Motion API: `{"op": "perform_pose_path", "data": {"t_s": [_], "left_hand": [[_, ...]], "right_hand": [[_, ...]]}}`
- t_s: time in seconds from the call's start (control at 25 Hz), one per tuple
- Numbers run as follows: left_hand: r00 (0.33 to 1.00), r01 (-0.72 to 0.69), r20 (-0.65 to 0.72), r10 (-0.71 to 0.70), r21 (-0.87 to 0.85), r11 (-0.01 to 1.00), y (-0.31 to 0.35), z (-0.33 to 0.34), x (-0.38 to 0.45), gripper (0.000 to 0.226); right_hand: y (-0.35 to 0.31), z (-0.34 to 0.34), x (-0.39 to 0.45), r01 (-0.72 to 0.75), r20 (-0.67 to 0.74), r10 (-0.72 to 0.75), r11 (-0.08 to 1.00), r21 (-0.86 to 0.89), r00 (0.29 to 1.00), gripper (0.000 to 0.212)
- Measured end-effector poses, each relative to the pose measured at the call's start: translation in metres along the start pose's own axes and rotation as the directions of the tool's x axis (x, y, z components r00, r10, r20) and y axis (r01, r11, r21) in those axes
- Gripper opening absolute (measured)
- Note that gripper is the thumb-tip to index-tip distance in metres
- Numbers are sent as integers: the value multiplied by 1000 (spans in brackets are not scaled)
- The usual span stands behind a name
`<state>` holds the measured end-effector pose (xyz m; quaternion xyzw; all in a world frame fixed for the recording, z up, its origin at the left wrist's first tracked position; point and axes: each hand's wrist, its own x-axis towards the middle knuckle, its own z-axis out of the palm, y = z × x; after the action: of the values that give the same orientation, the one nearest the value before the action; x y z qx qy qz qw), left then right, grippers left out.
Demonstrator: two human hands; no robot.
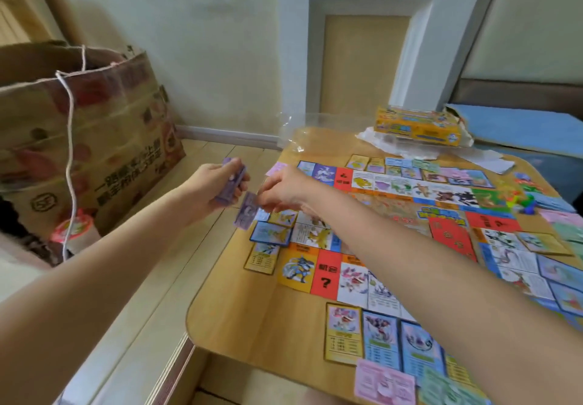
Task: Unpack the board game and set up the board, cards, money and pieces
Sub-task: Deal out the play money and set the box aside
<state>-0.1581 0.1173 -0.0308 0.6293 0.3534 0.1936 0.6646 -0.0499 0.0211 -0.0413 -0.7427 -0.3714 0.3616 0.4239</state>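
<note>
Board game setup, mostly done.
Board (394, 215) and cards laid on counter (252, 325); left hand (217, 190) grips purple money stack (232, 183), right hand (284, 191) pinches one note (246, 212).

Board (394, 212) text (blurred) unreadable

Bare desk (252, 316) wood at 7 o'clock of the game board (394, 215) offers open room between the rounded desk edge and the board. Cards (344, 332) line the board's 6 o'clock, 9 o'clock and 12 o'clock edges. At 12 o'clock, clear plastic wrap (303, 133) and the yellow game box (419, 127) block the far edge. A cardboard box (104, 139) stands on the floor at 9 o'clock, well apart from the desk.
</note>
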Motion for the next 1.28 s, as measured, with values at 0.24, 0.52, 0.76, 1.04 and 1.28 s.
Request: {"op": "perform_pose_path", "data": {"t_s": [0.24,0.52,0.76,1.04,1.28], "left_hand": [[988,149,41,-147,-58,987,-9,-4,5,32],[991,102,87,-100,-19,995,-12,11,11,16],[963,2,270,-11,35,999,5,76,29,13],[917,-159,396,48,254,954,13,149,72,25],[962,-145,249,110,128,981,19,173,106,25]], "right_hand": [[11,22,18,-47,-116,-16,851,-523,993,18],[1,-3,6,-51,-291,-85,902,-428,953,24],[14,-81,-14,105,-309,-111,994,-37,945,5],[59,-154,-14,62,-219,-36,992,113,975,23],[101,-230,29,12,-625,116,980,198,772,16]]}}
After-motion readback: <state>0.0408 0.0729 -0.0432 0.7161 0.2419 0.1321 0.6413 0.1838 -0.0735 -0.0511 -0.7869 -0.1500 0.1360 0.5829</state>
